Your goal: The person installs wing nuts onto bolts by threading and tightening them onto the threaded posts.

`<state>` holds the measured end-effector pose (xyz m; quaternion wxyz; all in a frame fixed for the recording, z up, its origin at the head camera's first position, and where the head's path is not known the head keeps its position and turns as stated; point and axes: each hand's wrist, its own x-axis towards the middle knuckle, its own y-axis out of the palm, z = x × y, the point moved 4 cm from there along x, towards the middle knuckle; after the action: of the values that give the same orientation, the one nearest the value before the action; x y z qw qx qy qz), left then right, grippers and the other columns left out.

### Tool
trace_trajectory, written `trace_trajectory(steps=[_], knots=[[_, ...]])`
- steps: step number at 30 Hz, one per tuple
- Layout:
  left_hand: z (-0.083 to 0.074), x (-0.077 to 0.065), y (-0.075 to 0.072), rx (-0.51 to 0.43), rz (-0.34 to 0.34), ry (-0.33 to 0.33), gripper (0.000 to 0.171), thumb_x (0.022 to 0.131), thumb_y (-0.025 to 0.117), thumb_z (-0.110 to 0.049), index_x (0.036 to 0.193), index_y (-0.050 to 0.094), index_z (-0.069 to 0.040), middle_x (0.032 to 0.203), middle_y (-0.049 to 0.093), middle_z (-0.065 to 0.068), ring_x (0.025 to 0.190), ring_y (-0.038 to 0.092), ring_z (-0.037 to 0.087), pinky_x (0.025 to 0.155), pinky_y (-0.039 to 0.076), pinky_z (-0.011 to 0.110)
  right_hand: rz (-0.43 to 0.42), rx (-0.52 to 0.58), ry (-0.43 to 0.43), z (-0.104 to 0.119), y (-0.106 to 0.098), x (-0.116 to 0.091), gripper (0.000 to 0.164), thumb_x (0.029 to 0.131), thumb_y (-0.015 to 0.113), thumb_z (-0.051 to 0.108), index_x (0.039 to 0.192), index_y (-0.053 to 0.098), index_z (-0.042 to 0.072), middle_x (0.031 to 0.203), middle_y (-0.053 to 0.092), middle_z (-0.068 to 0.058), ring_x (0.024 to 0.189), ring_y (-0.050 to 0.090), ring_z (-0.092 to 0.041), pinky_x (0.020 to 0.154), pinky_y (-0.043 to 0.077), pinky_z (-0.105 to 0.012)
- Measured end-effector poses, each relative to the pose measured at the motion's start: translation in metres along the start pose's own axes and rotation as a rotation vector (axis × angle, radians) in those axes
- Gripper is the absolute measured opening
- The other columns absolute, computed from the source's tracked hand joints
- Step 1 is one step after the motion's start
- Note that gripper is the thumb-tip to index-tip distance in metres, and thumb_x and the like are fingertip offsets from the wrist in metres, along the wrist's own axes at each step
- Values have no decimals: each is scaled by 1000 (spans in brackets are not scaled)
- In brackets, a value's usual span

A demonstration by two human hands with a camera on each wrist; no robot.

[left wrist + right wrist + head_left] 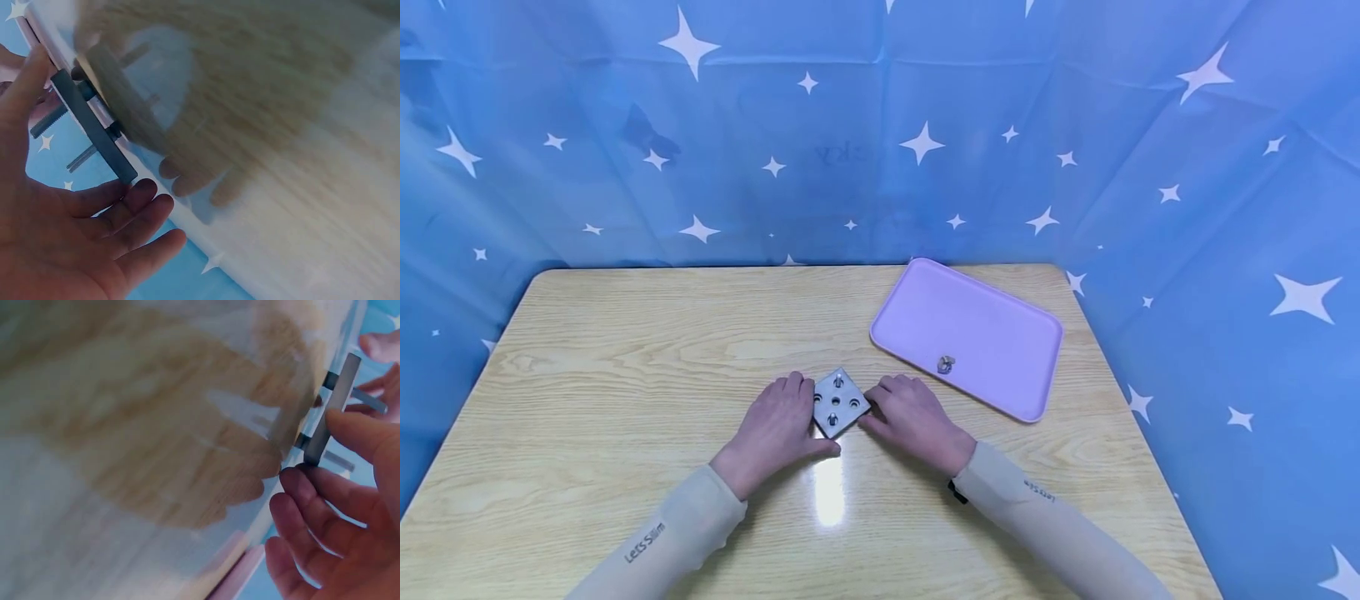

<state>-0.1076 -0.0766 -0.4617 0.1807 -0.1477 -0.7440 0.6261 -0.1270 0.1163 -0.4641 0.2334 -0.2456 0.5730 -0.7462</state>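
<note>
A square grey metal plate [846, 403] with several holes lies near the table's middle, turned cornerwise in the head view. Two bolts stick up through it, and both wrist views show their dark heads underneath, holding the plate [94, 125] off the tabletop. My right hand [917, 418] pinches the plate's right corner, its thumb [350, 432] on the edge and its forefinger at the end. On the other side my left hand [777, 429] touches the plate's left edge with extended fingers. Its thumb [823, 448] points away from the fingers, near the front corner.
A light purple tray [992, 333] lies at an angle at the back right of the wooden table [662, 350]. Small metal pieces [946, 364], too small to identify, sit near its front edge. A blue star-patterned curtain [850, 183] hangs behind and beside the table.
</note>
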Motion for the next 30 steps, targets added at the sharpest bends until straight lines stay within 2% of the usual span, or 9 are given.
trace_trajectory(steps=[5,10,13,17,20,23,30], knots=[[3,5,0,-53,25,8,78,68,91,-57,105,59,4,88,49,6,76,48,20,66,48,33,-23,5,11,0,-1,-3,25,94,76,37,101,77,13,86,67,2,74,58,-15,69,50,-32],[9,13,1,-177,90,-8,78,69,94,-43,120,61,7,105,58,13,92,57,27,79,55,40,-37,15,7,1,-3,-5,23,93,77,35,98,77,12,84,67,2,72,59,-15,66,49,-31],[13,17,1,-227,108,11,82,70,94,-36,129,60,10,115,61,16,100,60,30,89,55,43,-35,10,9,1,-2,-5,22,94,76,34,98,77,12,85,67,2,74,60,-15,67,49,-31],[17,21,1,-292,112,40,83,71,94,-28,134,57,11,120,60,17,102,60,27,94,53,43,-35,-15,-9,1,-1,-5,22,94,75,34,98,76,12,87,68,2,75,61,-15,68,51,-31],[18,22,1,-332,125,29,85,72,94,-26,137,55,11,122,59,17,102,59,26,95,53,42,-31,-14,-18,-1,-3,-6,22,95,74,34,100,76,12,88,69,1,76,62,-15,69,52,-32],[19,20,4,-355,149,9,90,73,93,-30,141,52,12,127,59,18,106,59,27,97,52,43,-35,11,11,-12,-12,-9,25,96,73,33,106,76,10,93,73,-1,80,67,-16,73,57,-33],[18,17,10,-416,168,-50,103,72,93,-39,148,45,9,139,53,20,121,56,33,106,48,48,-132,71,197,-64,-45,-25,28,96,74,23,115,75,1,104,76,-11,91,72,-25,78,60,-43]])
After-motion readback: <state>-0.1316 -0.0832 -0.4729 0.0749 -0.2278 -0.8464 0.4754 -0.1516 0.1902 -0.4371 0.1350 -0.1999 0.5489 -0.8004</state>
